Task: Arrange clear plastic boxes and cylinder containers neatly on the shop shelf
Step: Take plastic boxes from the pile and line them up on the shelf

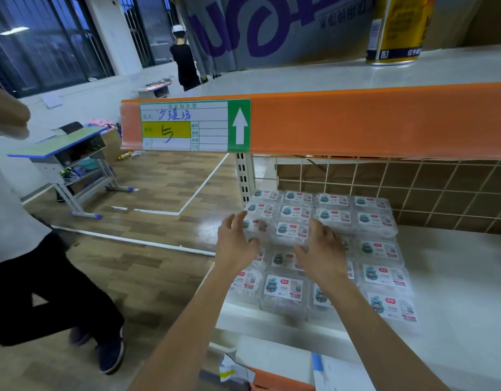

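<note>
Several clear plastic boxes with white and teal labels lie in rows on the white lower shelf [455,266], stacked higher at the back. One box [290,231] sits in the second stack row between my hands. My left hand [236,239] is at its left side with fingers spread and relaxed, touching the neighbouring box [253,224]. My right hand [324,251] rests over the boxes to its right, fingers loosely bent. Neither hand clearly grips anything. A yellow cylinder container [396,29] stands on the upper shelf at the right.
An orange shelf edge [356,122] with a handwritten price tag [184,127] runs overhead of the boxes. A wire grid backs the lower shelf. A person in dark trousers [46,292] stands at my left. A school desk [66,153] and another person [183,60] are farther off.
</note>
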